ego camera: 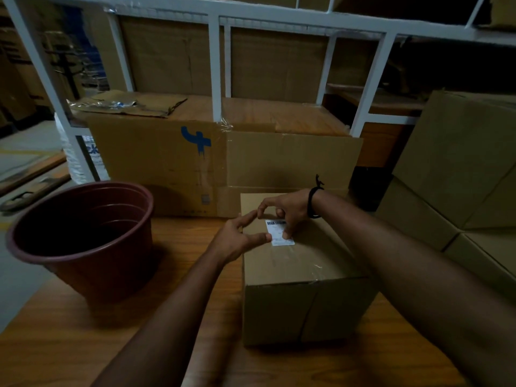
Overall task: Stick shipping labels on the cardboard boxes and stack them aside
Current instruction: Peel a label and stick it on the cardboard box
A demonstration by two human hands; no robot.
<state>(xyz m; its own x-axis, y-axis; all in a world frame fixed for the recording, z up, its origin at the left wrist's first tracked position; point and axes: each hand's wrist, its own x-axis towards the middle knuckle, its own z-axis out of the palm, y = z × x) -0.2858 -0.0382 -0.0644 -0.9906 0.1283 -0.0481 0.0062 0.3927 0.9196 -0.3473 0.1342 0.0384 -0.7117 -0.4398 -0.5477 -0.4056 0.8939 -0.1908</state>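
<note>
The fingers (287,233) of the right hand (287,210) bend down onto the white shipping label (276,232), pressing it flat on top of the cardboard box (301,303). The left hand (234,241), loosely spread and gripping nothing, sets its thumb on the label's left edge. The box stands on the wooden bench (125,344), with a maroon bucket (81,247) to its left, a larger carton (156,163) behind it and stacked cartons (460,169) to its right.
</note>
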